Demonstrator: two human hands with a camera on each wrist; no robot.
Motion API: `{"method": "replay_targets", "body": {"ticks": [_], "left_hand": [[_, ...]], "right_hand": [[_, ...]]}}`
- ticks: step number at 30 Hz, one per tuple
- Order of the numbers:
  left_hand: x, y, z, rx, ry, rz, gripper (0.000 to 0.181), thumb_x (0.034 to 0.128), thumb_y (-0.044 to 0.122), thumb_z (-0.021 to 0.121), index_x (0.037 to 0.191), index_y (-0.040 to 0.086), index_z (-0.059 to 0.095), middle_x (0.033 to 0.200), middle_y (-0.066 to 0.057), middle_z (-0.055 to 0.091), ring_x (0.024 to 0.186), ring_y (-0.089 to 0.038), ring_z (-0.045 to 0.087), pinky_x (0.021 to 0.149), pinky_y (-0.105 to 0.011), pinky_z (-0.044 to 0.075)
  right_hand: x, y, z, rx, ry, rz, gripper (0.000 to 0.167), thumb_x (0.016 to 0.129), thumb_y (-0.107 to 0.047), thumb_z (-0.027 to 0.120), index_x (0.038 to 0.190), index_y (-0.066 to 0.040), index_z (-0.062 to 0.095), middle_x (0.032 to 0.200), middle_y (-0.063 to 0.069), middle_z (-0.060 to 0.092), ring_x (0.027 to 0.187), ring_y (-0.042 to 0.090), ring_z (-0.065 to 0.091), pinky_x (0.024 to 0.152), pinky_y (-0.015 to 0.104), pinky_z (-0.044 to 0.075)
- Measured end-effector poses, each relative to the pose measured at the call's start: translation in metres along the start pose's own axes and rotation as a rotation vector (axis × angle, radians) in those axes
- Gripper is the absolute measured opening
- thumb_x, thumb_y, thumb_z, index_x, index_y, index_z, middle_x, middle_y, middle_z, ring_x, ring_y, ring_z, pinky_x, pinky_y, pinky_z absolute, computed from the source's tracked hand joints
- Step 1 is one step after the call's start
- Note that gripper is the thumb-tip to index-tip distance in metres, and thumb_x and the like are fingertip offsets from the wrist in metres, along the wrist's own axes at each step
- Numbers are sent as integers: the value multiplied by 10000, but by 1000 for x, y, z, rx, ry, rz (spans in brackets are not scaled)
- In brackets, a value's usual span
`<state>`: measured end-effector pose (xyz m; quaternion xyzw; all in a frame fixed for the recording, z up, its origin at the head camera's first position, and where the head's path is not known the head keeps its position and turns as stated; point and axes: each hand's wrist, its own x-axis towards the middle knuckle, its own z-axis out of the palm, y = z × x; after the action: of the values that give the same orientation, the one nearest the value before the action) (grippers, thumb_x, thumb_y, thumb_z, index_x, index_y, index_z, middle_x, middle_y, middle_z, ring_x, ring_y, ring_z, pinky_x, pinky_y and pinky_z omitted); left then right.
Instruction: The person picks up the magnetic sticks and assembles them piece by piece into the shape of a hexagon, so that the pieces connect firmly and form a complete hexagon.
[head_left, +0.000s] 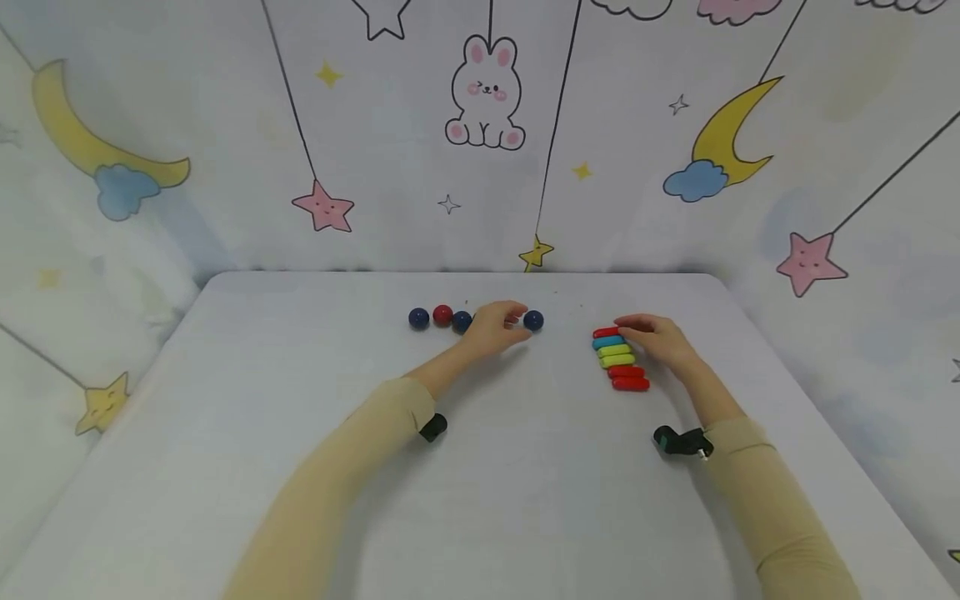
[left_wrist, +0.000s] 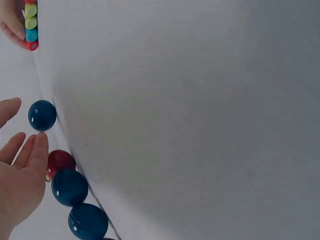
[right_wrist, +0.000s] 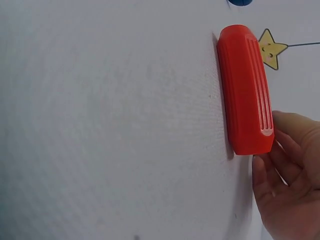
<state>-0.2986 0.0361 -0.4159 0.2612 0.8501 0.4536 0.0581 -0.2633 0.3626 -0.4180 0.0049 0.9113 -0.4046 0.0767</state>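
- White cloth-like backdrop [head_left: 390, 108] fills the upper part of the head view, printed with a bunny [head_left: 486, 100], yellow moons [head_left: 723, 133] and smiling stars [head_left: 812, 262]; below it spreads a pale worktop [head_left: 525, 500].
- Upper centre of the head frame: the left hand [head_left: 495, 327] reaches over the worktop, its grip wide, thumb well apart from the fingers.
- In that gap sits a lone navy ball [head_left: 533, 321], round, smooth and glossy, with small bright highlights in the left wrist view; a fingertip comes right up to it, the thumb stays clear.
- Left of this hand, a red ball [head_left: 442, 315] lies between two dark blue balls [head_left: 418, 318]; the hand covers the rest of the row. Left wrist view, lower left: another red ball [left_wrist: 61, 162] shows beside the fingers.
- Right of centre: the right hand [head_left: 656, 337] has a narrow grip, pinching the right end of the topmost red stick [head_left: 604, 332].
- Below it, side by side and stepping toward the lower right, lie a blue stick [head_left: 608, 342], two lime-yellow sticks [head_left: 616, 351] and two lower red sticks [head_left: 631, 384].
- Right wrist view, right side: one red stick appears close up, bright and shiny, with long grooves and tapered ends.
- Beige sleeves [head_left: 330, 475] cover both forearms.
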Motion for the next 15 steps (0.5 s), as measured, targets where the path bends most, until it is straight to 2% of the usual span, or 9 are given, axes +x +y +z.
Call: {"method": "replay_targets", "body": {"ticks": [5, 10, 15], "left_hand": [[8, 3, 12, 113, 20, -4, 485, 916, 171, 690, 1345, -5, 544, 1304, -141, 587, 1148, -241, 577, 955, -317, 466], [15, 7, 18, 232, 12, -31, 514, 944, 246, 654, 1391, 37, 510, 1334, -124, 570, 1140, -217, 572, 984, -330, 443], [21, 10, 20, 282, 6, -46, 498, 952, 272, 639, 1386, 54, 528, 1361, -121, 558, 1256, -238, 508, 1065, -365, 367]], "right_hand": [[0, 0, 0, -3, -3, 7, 456, 1017, -325, 517, 1369, -35, 518, 1387, 221, 477, 1245, 385, 409, 1028, 533, 368], [1, 1, 1, -10, -6, 8, 459, 1015, -334, 521, 1363, -35, 524, 1381, 219, 483, 1232, 378, 420, 1018, 524, 379], [2, 1, 1, -15, -7, 13, 452, 1012, -333, 526, 1360, -45, 530, 1380, 213, 488, 1236, 375, 422, 1026, 527, 373]]}}
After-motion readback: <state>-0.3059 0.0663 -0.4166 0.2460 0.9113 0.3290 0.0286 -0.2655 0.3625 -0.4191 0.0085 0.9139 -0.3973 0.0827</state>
